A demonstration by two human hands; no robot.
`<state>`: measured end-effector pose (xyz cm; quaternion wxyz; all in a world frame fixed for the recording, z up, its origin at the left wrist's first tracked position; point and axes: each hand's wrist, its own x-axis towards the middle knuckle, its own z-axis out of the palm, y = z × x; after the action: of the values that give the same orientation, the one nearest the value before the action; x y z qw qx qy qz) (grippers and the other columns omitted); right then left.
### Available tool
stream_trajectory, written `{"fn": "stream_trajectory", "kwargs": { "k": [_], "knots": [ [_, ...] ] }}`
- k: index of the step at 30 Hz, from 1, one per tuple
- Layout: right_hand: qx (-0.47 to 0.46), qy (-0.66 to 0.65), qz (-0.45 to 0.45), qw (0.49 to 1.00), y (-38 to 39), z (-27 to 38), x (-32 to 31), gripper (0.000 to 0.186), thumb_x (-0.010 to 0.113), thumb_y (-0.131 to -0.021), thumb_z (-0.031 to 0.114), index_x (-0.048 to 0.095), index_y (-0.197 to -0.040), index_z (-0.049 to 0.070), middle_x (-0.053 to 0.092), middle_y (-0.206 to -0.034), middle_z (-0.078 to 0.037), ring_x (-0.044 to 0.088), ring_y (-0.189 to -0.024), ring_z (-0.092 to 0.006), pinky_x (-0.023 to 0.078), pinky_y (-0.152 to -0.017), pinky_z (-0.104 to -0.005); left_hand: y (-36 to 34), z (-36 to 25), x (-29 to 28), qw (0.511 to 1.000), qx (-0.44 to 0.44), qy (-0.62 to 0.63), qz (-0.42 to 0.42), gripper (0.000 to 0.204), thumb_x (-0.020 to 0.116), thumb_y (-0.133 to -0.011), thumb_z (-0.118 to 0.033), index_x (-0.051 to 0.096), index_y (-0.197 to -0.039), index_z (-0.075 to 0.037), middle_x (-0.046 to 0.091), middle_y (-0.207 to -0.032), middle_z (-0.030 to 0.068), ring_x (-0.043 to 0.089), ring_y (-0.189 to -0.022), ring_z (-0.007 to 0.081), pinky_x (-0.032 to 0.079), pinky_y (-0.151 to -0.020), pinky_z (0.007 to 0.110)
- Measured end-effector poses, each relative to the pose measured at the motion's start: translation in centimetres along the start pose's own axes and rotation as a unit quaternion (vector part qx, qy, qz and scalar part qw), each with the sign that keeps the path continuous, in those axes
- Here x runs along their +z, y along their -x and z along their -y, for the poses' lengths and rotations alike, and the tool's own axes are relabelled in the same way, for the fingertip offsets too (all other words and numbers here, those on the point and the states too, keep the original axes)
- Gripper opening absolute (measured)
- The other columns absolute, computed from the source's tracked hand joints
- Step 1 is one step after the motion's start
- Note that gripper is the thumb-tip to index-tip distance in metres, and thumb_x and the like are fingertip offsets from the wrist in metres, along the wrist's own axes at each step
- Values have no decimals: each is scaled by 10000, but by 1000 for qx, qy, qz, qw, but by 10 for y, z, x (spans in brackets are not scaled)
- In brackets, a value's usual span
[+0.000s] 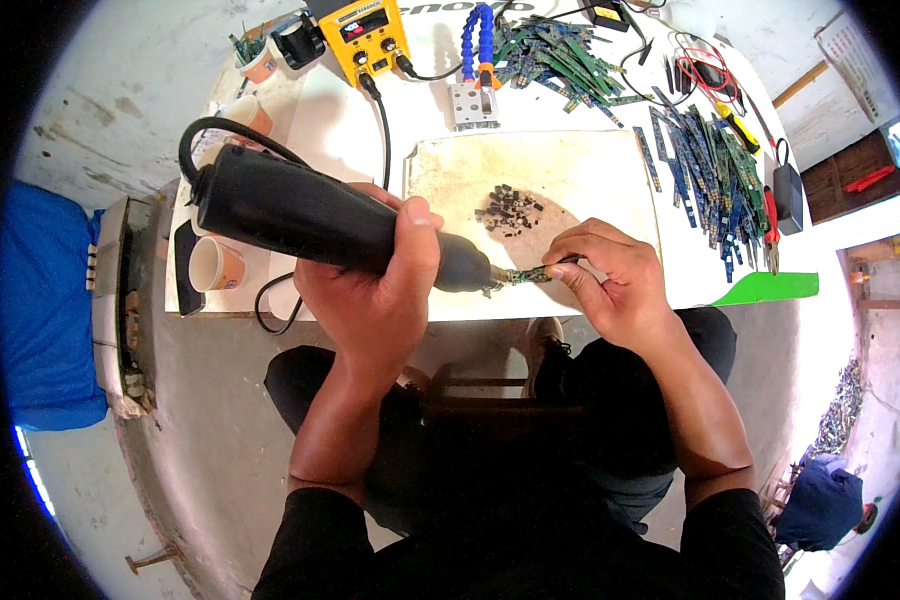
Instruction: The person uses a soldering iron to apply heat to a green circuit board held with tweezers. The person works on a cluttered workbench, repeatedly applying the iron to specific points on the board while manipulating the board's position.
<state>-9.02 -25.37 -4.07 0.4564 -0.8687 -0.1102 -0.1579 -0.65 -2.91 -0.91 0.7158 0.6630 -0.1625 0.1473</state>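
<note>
Left hand (372, 292) around black hot-air gun (295, 212)

The white counter (685, 287) bears a board (440, 170) (stained brown) by its near edge, circuit strips (725, 180) toward the right edge, a paper cup (217, 266) near the near-left corner.

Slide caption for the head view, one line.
Left hand points a black handheld tool at a narrow circuit strip pinched in the right hand.

Bare hands (365, 310): 2. Black handheld tool (300, 215): 1. Held circuit strip (526, 275): 1. Circuit-strip piles (718, 180): 2. Dark chip cluster (507, 213): 1. Yellow control unit (382, 52): 1. Paper cups (222, 268): 3 minimum.
</note>
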Motion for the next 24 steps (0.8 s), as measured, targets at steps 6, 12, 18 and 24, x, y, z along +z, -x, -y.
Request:
{"fn": "stream_trajectory", "kwargs": {
  "k": [6, 12, 18, 24],
  "knots": [
    [24, -20, -10, 999, 0, 1, 1, 100, 748, -900, -13, 719, -996, -12, 735, -964, -168, 727, -864, -315, 569, -788, -361, -1, 1, 0, 1000, 5, -3, 2, 72, 756, -932, -48, 696, -922, -11, 727, -782, 48, 683, -700, 86, 522, -644, 204],
    [36, -23, -13, 999, 2, -3, 2, 97, 743, -909, -10, 722, -1004, -6, 738, -954, -159, 726, -846, -290, 560, -776, -339, -1, 4, 0, 1000, 15, -2, -12, 74, 758, -931, -51, 696, -918, -13, 727, -784, 43, 682, -697, 84, 521, -645, 204],
    [42, -28, -9, 999, 1, -4, 3, 99, 736, -920, -4, 728, -1018, 3, 736, -952, -147, 721, -834, -268, 552, -763, -331, -1, 1, 0, 1000, 6, -1, -6, 83, 766, -925, -57, 698, -919, -9, 722, -783, 39, 682, -693, 83, 524, -642, 206],
    [42, -21, -3, 999, 0, -3, 1, 99, 731, -922, -9, 730, -1020, 3, 731, -945, -140, 716, -824, -256, 548, -759, -326, 0, 3, -3, 1000, 12, -5, -1, 84, 771, -921, -55, 700, -907, -12, 718, -778, 35, 678, -685, 86, 524, -644, 207]
  ]
}}
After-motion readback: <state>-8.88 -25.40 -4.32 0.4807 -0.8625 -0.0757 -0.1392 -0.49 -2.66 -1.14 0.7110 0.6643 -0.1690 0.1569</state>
